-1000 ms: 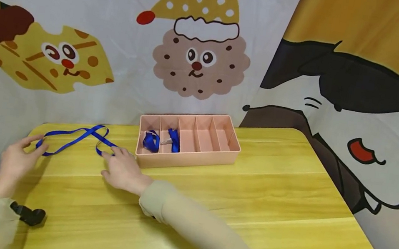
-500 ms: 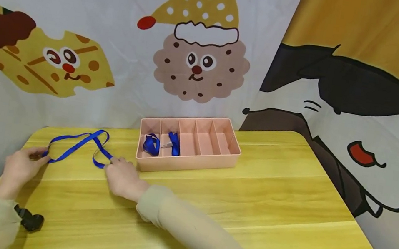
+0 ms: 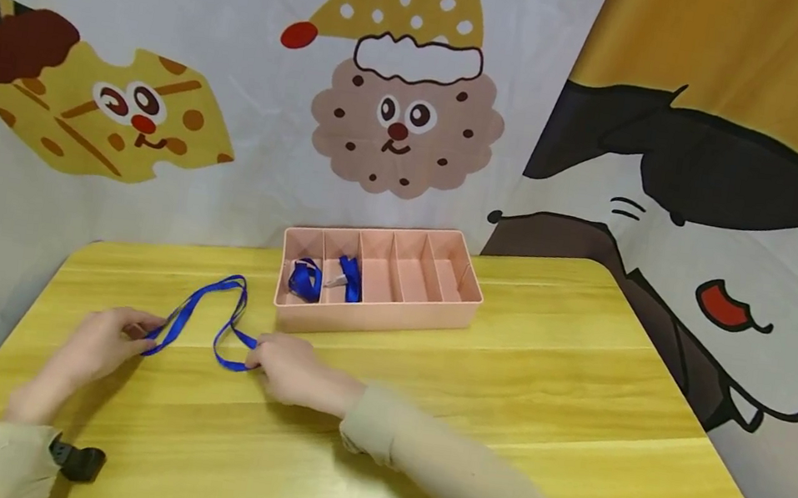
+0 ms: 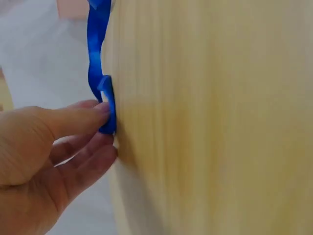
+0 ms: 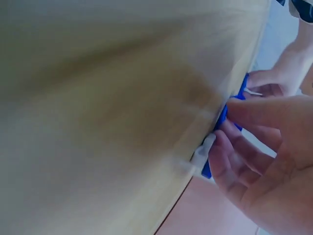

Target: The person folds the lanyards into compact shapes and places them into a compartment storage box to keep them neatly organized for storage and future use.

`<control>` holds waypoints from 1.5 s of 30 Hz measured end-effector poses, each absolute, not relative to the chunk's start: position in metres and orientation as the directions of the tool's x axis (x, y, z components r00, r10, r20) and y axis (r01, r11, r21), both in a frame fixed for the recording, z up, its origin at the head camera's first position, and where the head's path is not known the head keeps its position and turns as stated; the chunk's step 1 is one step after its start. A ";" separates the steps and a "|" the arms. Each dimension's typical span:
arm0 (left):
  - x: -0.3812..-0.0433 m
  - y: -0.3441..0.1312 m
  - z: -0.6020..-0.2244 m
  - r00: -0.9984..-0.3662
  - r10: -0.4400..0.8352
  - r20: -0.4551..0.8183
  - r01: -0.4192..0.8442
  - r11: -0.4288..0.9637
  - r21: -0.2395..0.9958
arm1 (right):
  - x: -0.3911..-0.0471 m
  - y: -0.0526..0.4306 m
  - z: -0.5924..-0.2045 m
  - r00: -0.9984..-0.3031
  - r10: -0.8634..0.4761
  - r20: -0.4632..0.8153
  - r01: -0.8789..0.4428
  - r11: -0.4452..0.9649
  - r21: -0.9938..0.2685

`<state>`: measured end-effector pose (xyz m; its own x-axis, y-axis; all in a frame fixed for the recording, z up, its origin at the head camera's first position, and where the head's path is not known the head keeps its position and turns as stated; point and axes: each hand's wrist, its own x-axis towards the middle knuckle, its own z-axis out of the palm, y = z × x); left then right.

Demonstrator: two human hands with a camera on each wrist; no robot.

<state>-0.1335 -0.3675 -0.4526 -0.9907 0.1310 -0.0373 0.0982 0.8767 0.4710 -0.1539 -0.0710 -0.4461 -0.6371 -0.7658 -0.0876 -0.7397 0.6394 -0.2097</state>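
Note:
A blue lanyard stretches in a loose arch between the two hands, left of the pink box. My left hand pinches its looped left end between thumb and fingers; the left wrist view shows the blue strap running away from the fingertips. At the other end, my right hand pinches the strap near the box's front left corner. Beside the right fingers, a whitish plastic piece shows in the right wrist view, next to blue strap.
The pink divided box stands at the back of the wood-patterned table. Its two leftmost compartments each hold a coiled blue lanyard, one bundled and one folded. A cartoon-printed cloth hangs behind and around the table.
Both hands have moved right and a little toward the body, drawing the lanyard along. Its crossed loop has opened into a narrower arch. The right fingers, earlier spread, have closed on the strap.

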 end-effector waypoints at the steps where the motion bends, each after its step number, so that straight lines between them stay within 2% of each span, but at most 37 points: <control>1: -0.132 -0.359 -0.452 -0.987 0.153 -0.045 0.113 0.871 0.479 | -0.154 -0.061 -0.446 -0.627 -0.773 -0.090 -0.744 0.630 -0.223; 11: -0.120 -0.273 -0.447 -0.913 0.405 -0.053 0.327 0.801 0.501 | -0.163 0.062 -0.439 -0.577 -0.814 -0.065 -0.737 0.554 -0.388; 16: -0.110 -0.236 -0.446 -0.845 0.535 -0.021 0.447 0.726 0.523 | -0.165 0.121 -0.437 -0.606 -0.792 -0.073 -0.704 0.577 -0.415; 21: -0.106 -0.209 -0.446 -0.790 0.612 -0.044 0.487 0.669 0.561 | -0.166 0.169 -0.432 -0.638 -0.764 -0.095 -0.666 0.610 -0.430; 25: -0.110 -0.200 -0.448 -0.808 0.586 -0.062 0.448 0.680 0.581 | -0.167 0.195 -0.432 -0.671 -0.730 -0.131 -0.614 0.645 -0.455; 30: -0.118 -0.203 -0.449 -0.887 0.454 -0.080 0.320 0.730 0.604 | -0.169 0.216 -0.435 -0.720 -0.675 -0.158 -0.553 0.697 -0.456; 35: -0.119 -0.218 -0.448 -0.926 0.359 -0.116 0.229 0.779 0.583 | -0.173 0.228 -0.436 -0.735 -0.660 -0.154 -0.539 0.707 -0.457; 45: -0.125 -0.214 -0.437 -0.931 0.358 -0.067 0.265 0.791 0.551 | -0.173 0.238 -0.428 -0.792 -0.602 -0.100 -0.515 0.747 -0.421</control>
